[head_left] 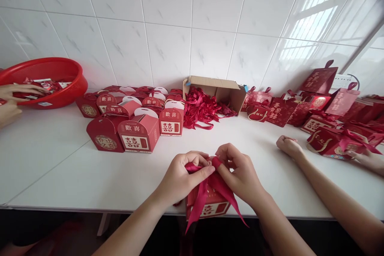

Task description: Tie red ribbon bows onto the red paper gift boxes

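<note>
A red ribbon (200,202) is looped over the top of a small red gift box (210,210) at the table's front edge. My left hand (183,172) pinches the ribbon at the box top, thumb pointing right. Close beside it, my right hand (240,170) has its fingers curled round another part of the same ribbon. Two loose ribbon ends hang down the box's front, one to each side. Both hands and the ribbon cover most of the box top, so the exact shape of the loop there is hidden.
Several red gift boxes (138,134) stand at left centre. A cardboard carton (233,90) spills red ribbons (201,106). Finished-looking bags and boxes (280,112) crowd the right, where another person's hands (289,147) rest and hold a box. At far left, someone's hands reach into a red basin (64,88).
</note>
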The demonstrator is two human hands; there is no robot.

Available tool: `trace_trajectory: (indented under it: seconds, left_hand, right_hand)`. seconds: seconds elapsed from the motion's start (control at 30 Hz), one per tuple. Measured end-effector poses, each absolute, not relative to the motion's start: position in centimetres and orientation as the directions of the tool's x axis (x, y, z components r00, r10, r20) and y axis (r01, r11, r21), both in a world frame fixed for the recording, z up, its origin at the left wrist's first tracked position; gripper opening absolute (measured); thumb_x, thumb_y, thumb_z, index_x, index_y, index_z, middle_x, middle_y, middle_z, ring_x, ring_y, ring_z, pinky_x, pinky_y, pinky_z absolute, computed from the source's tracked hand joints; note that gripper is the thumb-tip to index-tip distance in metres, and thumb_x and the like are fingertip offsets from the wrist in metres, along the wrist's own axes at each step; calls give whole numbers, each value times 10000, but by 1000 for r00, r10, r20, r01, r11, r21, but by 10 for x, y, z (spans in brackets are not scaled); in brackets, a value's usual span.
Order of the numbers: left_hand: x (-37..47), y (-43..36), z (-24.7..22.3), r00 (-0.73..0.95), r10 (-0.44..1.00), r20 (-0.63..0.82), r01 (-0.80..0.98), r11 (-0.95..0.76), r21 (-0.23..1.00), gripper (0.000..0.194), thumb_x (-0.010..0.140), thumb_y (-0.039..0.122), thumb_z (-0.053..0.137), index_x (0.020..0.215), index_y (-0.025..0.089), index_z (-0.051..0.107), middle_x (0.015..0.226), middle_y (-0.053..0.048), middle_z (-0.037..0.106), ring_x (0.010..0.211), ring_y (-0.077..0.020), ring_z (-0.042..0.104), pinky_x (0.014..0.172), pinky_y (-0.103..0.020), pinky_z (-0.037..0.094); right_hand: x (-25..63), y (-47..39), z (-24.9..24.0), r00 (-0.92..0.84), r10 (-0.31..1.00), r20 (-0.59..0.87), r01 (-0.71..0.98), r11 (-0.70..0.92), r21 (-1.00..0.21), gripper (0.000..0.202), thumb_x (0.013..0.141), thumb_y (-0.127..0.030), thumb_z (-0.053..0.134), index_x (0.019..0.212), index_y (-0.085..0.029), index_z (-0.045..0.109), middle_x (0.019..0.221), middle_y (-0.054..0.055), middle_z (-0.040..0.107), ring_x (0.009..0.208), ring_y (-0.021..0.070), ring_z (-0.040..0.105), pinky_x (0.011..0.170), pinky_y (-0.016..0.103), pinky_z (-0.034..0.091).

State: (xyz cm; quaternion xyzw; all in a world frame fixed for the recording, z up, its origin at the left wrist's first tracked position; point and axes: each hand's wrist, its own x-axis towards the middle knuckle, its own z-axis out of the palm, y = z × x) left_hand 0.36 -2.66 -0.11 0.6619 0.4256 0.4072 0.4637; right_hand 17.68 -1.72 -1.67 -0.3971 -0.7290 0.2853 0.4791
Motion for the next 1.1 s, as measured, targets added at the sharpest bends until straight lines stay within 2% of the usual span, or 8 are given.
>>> trace_trajectory:
  seconds: [0.17, 0.3, 0.47, 0.67, 0.8, 1.1]
  left_hand:
    - [6, -27, -2, 274, 944, 186, 170, -238, 956, 188, 781, 306, 652, 658, 186, 576, 949, -58, 699, 1065, -224, 608, 888, -306, 483]
    - [4, -27, -2, 270, 950, 160, 203, -219, 954, 197, 771, 292, 657, 640, 173, 568, 1015, -67, 688, 1024, -223, 626, 883, -318, 472]
    - [2, -26, -2, 264, 955, 138, 217, -198, 956, 144, 746, 263, 684, 678, 166, 601, 1034, -72, 680, 1069, -227, 606, 876, -310, 471]
    - [2, -25, 0, 282, 951, 129, 221, -195, 956, 167, 703, 284, 741, 747, 168, 630, 1049, -71, 676, 1106, -240, 585, 887, -306, 465]
    - [1, -26, 0, 285, 951, 119, 212, -183, 960, 187, 792, 358, 659, 793, 171, 667, 1145, -78, 646, 1055, -225, 615, 935, -332, 441]
    - [3, -25, 0, 275, 954, 115, 285, -195, 938, 109, 738, 286, 695, 728, 177, 696, 1114, -62, 666, 1096, -226, 594, 959, -317, 424]
  right_hand:
    - [176, -17, -24, -88, 845, 527, 304, 527, -794, 81, 777, -188, 566, 828, -203, 506, 722, -12, 517, 632, 116, 504, 496, 208, 477]
    - [179, -18, -28, -23, 833, 553, 357, 524, -773, 69, 782, -193, 556, 849, -205, 543, 838, 27, 580, 763, 151, 568, 543, 228, 504]
    - [184, -16, -31, 41, 838, 544, 363, 495, -790, 136, 794, -208, 565, 930, -214, 566, 955, 46, 628, 915, 181, 598, 609, 249, 527]
    - [186, -16, -33, 27, 829, 558, 340, 518, -785, 121, 790, -187, 546, 903, -211, 581, 921, 43, 645, 900, 182, 614, 653, 275, 543]
    - [188, -17, -34, 34, 828, 559, 323, 521, -790, 114, 793, -182, 554, 900, -211, 582, 907, 37, 645, 886, 177, 615, 667, 279, 551]
    - [185, -18, -44, 52, 810, 585, 314, 543, -779, 186, 788, -115, 503, 921, -219, 583, 897, 22, 639, 866, 158, 617, 663, 258, 564]
